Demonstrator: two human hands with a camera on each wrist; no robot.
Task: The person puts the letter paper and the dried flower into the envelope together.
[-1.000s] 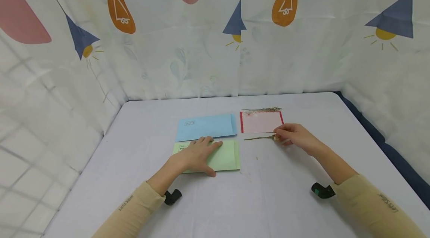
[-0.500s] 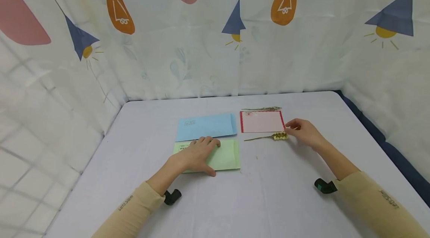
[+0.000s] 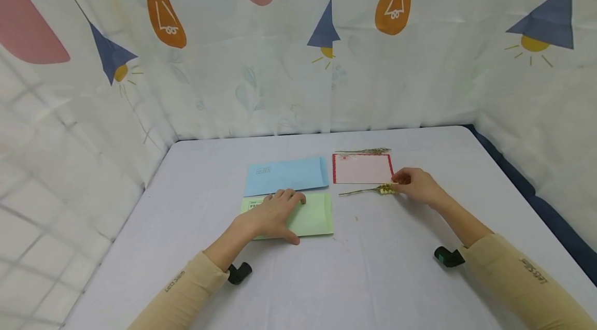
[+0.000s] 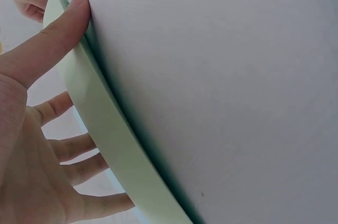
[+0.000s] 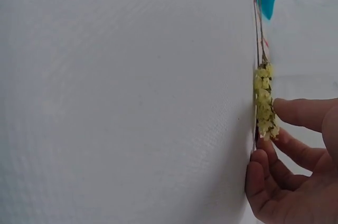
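**Two hands at work: one holds down an envelope, the other closes on a dried flower sprig**

Two envelopes, one card and two dried sprigs lie on the white table, grouped toward its far edge. The left hand rests flat on the green envelope, fingers straight and spread, the thumb along the envelope's near edge; the left wrist view shows the thumb pressing that edge against the surface. Just beyond it lies the blue envelope, the two nearly touching along their long edges. To the right of the blue envelope lies the red-bordered card, with a thin grey-green sprig along its far edge.

The right hand sits beside the card's near right corner, fingers curled at the flowered end of the yellow sprig, whose stem runs leftward along the table just near of the card. In the right wrist view the fingertips touch the yellow blossoms, but whether they pinch the sprig cannot be told.

As judged from the layout, work is at an early stage: both envelopes lie closed and flat, the card is outside them, and both sprigs still lie on the table, none yet lifted or inserted.
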